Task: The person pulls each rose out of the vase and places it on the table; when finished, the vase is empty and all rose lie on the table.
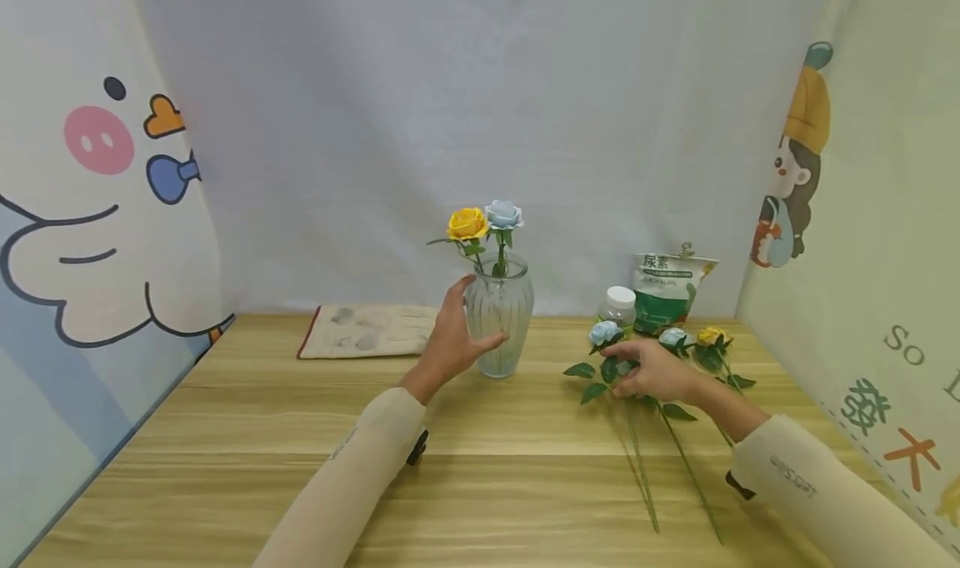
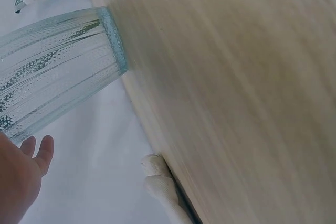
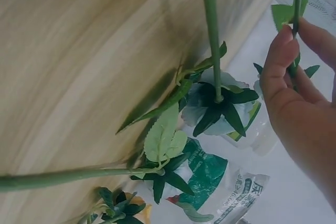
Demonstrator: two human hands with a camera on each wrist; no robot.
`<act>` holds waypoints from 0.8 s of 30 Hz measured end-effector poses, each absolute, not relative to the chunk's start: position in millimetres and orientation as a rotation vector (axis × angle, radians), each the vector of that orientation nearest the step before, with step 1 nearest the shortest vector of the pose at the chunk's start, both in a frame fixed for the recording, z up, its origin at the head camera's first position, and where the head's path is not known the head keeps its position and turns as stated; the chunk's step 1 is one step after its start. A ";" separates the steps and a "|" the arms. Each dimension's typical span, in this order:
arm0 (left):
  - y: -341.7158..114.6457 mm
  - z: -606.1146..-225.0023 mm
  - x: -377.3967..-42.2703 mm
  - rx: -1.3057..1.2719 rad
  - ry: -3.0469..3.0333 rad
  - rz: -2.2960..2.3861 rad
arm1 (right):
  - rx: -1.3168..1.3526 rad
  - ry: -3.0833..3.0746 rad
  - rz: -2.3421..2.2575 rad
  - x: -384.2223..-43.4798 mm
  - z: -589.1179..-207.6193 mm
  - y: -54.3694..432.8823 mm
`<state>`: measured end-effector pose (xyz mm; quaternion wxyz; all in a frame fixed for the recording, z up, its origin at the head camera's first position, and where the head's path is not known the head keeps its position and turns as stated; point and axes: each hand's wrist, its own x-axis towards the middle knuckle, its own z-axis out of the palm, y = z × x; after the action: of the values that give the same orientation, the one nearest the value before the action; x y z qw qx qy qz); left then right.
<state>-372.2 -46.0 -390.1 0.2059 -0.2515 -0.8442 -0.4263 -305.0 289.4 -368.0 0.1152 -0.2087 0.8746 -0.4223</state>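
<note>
An upright ribbed glass vase [image 1: 510,318] holds a yellow rose [image 1: 467,223] and a pale blue rose [image 1: 503,214]. My left hand [image 1: 453,339] rests at the vase's left side, its thumb across the front and the other fingers spread toward the rim. In the left wrist view, two fingertips [image 2: 45,153] point past the glass. Between thumb and fingers, my right hand [image 3: 299,72] pinches the green stem of a blue rose [image 1: 605,332] just below its flower. Another blue rose [image 1: 674,338] and a yellow rose [image 1: 712,336] lie close by.
A beige knit glove [image 1: 367,332] with a red edge lies left of the vase. Behind the loose roses stand a white-capped jar [image 1: 619,301] and a clipped green-and-white bag [image 1: 667,293]. Printed curtains surround the wooden table [image 1: 450,501].
</note>
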 end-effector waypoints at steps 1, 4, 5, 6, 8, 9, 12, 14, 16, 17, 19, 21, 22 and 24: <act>-45.9 -389.9 -371.9 -0.702 -2.348 -1.188 | -0.605 2.551 -1.248 -305.8 -368.8 290.0; -46.0 -389.4 -371.1 -0.697 -2.343 -1.192 | -0.591 2.508 -1.285 -307.6 -370.3 290.4; -46.0 -389.2 -370.8 -0.694 -2.342 -1.196 | -0.587 2.499 -1.294 -308.2 -370.8 290.5; -46.1 -389.1 -370.6 -0.691 -2.343 -1.200 | -0.587 2.496 -1.297 -308.8 -371.2 290.6; -46.0 -389.2 -370.4 -0.687 -2.347 -1.206 | -0.586 2.488 -1.302 -309.8 -372.5 291.3; -45.9 -389.4 -370.4 -0.686 -2.351 -1.206 | -0.589 2.491 -1.298 -310.2 -373.2 291.7; -45.2 -390.1 -370.3 -0.688 -2.362 -1.209 | -0.594 2.502 -1.285 -311.0 -375.7 293.5; -44.7 -390.6 -370.3 -0.687 -2.365 -1.212 | -0.584 2.508 -1.277 -311.1 -377.2 294.1; -44.4 -391.0 -370.2 -0.680 -2.368 -1.216 | -0.562 2.517 -1.260 -311.3 -378.5 294.3; -44.3 -391.4 -370.5 -0.676 -2.370 -1.218 | -0.546 2.521 -1.250 -311.3 -378.9 294.1; -44.0 -391.4 -370.2 -0.668 -2.372 -1.230 | -0.514 2.527 -1.231 -311.6 -379.6 293.4; -43.8 -391.6 -369.9 -0.664 -2.373 -1.242 | -0.497 2.528 -1.216 -311.9 -380.4 292.8; -43.7 -391.6 -369.9 -0.663 -2.373 -1.248 | -0.492 2.527 -1.209 -312.0 -380.8 292.6; -43.7 -391.6 -369.5 -0.659 -2.373 -1.257 | -0.487 2.521 -1.210 -312.3 -382.0 292.5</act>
<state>-369.5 -43.7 -391.6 0.1871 -0.2342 -0.8430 -0.4467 -312.3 292.5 -382.0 0.1512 -0.1696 0.8780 -0.4213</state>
